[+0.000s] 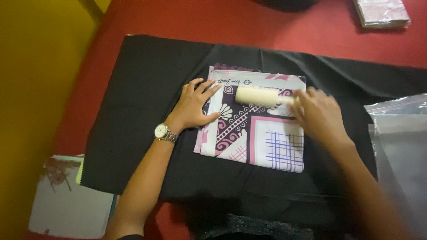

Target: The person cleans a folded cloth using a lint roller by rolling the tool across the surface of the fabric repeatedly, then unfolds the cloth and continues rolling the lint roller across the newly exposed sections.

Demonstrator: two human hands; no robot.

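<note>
A: From the head camera, what are the hands doing?

B: The left hand point(195, 104) lies open, fingers spread flat, pressing the near-left edge of a folded patterned cloth point(255, 129). A wristwatch point(163, 132) sits just behind it on the wrist. The right hand point(318, 116) is closed around the handle of a cream lint roller point(258, 95), which lies on the cloth just to that hand's left, near its far edge.

A: And underneath?

B: A black cloth point(142, 111) spread over a red surface point(178, 20). A clear plastic bag point(400, 133) lies just right of the right hand, and a white bag point(71, 200) sits well behind the left elbow.

A: What could go wrong?

B: I'd judge that the sticky roller could drag the top layer and bunch the folds if the left palm eases off. The right hand is blurred, so its grip may be loose, and the roller could skid onto the black cloth.
</note>
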